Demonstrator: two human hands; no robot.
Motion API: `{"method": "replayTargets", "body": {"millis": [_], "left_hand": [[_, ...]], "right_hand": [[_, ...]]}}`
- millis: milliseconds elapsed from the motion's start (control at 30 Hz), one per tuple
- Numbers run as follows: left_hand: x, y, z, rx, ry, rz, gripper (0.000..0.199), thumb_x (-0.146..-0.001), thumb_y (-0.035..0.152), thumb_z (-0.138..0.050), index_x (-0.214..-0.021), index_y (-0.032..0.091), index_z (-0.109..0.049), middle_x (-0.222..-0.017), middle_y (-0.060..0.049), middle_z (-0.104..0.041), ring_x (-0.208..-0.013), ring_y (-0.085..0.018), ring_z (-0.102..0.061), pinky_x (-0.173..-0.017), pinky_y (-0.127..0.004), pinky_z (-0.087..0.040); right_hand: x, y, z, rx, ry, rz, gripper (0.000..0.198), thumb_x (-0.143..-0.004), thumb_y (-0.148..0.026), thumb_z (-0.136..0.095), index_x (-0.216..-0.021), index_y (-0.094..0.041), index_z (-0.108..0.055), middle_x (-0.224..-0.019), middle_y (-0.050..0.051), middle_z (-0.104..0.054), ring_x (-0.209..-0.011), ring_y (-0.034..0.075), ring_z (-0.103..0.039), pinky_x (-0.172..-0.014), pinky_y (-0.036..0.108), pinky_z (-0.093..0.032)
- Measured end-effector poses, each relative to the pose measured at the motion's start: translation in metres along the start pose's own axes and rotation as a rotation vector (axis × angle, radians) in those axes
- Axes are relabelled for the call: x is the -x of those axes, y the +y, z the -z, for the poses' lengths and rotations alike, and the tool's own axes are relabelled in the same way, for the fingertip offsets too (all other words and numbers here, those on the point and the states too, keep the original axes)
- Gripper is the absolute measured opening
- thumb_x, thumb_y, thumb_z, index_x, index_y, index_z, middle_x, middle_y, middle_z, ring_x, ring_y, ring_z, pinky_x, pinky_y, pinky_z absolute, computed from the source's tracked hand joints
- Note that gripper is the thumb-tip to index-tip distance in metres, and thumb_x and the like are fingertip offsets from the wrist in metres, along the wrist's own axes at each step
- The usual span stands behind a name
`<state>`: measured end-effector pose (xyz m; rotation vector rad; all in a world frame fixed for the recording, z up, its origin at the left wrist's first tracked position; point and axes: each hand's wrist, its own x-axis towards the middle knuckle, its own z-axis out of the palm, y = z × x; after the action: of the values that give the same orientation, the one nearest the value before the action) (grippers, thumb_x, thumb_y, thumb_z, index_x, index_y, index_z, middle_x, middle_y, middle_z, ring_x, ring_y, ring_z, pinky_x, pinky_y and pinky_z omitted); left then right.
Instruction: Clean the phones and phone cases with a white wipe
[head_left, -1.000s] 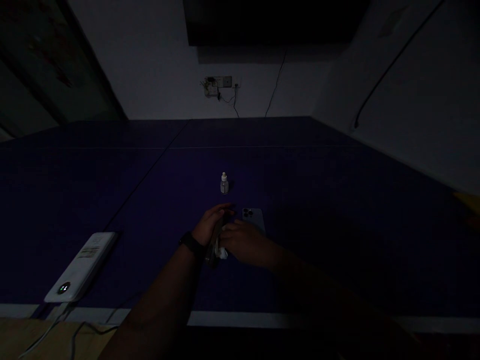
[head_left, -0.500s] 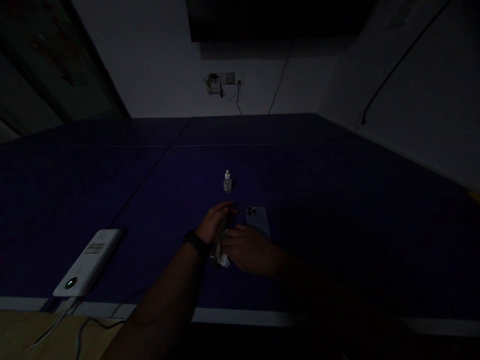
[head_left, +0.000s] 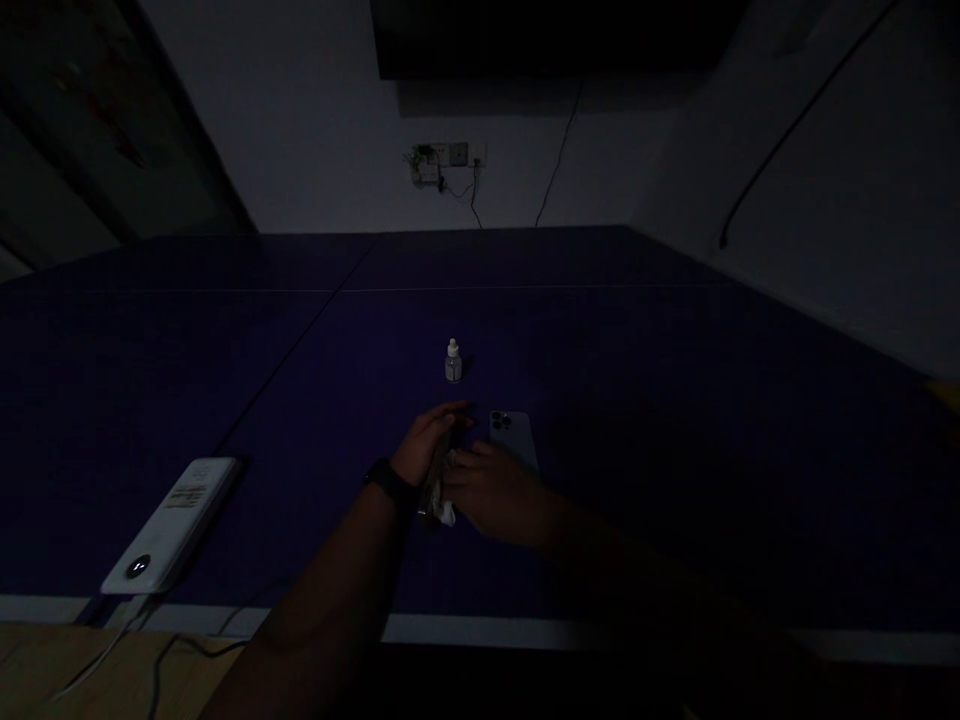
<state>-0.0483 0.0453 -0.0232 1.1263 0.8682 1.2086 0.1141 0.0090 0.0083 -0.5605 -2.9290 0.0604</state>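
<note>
In dim light my left hand (head_left: 424, 443), with a dark watch on its wrist, is closed around what looks like a phone (head_left: 429, 492), held tilted and nearly edge-on. My right hand (head_left: 491, 492) presses a crumpled white tissue (head_left: 446, 513) against the phone's right-hand face. Its fingers are bent around the tissue, and most of that face is hidden. A second, pale phone (head_left: 514, 437) lies camera side up just beyond my right hand, partly covered by it. Past my fingers a small clear bottle (head_left: 453, 364) with a white cap stands upright.
A white power bank (head_left: 172, 525) with a lit display lies on the dark blue tabletop (head_left: 300, 420) at left, cables (head_left: 101, 660) running off its near end. Behind are a wall with sockets (head_left: 450, 155), a dark screen (head_left: 555, 40) and a hanging black cable (head_left: 810, 115).
My right hand and the tissue have shifted up slightly along the phone. My left hand keeps nearly the same grip; the whole view has moved a little.
</note>
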Motion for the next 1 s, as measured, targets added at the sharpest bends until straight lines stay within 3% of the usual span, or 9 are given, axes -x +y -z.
{"method": "replayTargets", "body": {"millis": [133, 367, 600, 867, 1000], "left_hand": [[0.001, 0.001, 0.0, -0.015, 0.004, -0.012, 0.042, -0.084, 0.046, -0.07, -0.114, 0.017, -0.073, -0.101, -0.01, -0.076, -0.102, -0.027, -0.067, -0.099, -0.04, -0.044], [0.0, 0.001, 0.002, -0.026, -0.025, 0.009, 0.045, -0.084, 0.047, -0.07, -0.117, 0.016, -0.071, -0.104, -0.012, -0.076, -0.096, -0.028, -0.069, -0.089, -0.04, -0.049], [-0.001, 0.0, 0.001, -0.088, -0.02, -0.047, 0.043, -0.086, 0.049, -0.067, -0.115, 0.016, -0.072, -0.102, -0.011, -0.076, -0.104, -0.028, -0.067, -0.102, -0.043, -0.043], [0.005, 0.016, -0.004, -0.219, 0.018, -0.152, 0.038, -0.089, 0.046, -0.067, -0.117, 0.021, -0.071, -0.116, -0.009, -0.072, -0.115, -0.029, -0.063, -0.106, -0.047, -0.041], [0.014, 0.026, -0.003, -0.247, 0.03, -0.246, 0.047, -0.09, 0.053, -0.063, -0.128, 0.025, -0.063, -0.126, -0.009, -0.066, -0.116, -0.031, -0.062, -0.098, -0.047, -0.049]], "right_hand": [[0.002, -0.004, 0.002, -0.06, -0.02, 0.088, 0.017, -0.094, -0.015, -0.057, -0.1, -0.023, -0.071, -0.105, 0.0, -0.075, -0.101, 0.019, -0.061, -0.088, 0.035, -0.038], [-0.001, 0.007, -0.003, 0.037, 0.057, -0.127, 0.017, -0.093, -0.013, -0.056, -0.098, -0.02, -0.071, -0.104, 0.004, -0.075, -0.105, 0.024, -0.06, -0.088, 0.04, -0.037], [0.002, -0.005, 0.001, -0.08, 0.007, 0.098, 0.015, -0.092, -0.017, -0.061, -0.1, -0.024, -0.072, -0.107, -0.002, -0.075, -0.101, 0.019, -0.061, -0.087, 0.035, -0.038], [0.0, -0.003, 0.002, 0.009, 0.054, -0.033, 0.013, -0.091, -0.016, -0.059, -0.09, -0.022, -0.071, -0.094, 0.001, -0.075, -0.098, 0.022, -0.059, -0.085, 0.039, -0.034], [0.001, 0.002, 0.004, 0.05, 0.094, -0.058, 0.013, -0.093, -0.015, -0.058, -0.092, -0.02, -0.07, -0.098, 0.004, -0.074, -0.1, 0.022, -0.057, -0.084, 0.039, -0.033]]}}
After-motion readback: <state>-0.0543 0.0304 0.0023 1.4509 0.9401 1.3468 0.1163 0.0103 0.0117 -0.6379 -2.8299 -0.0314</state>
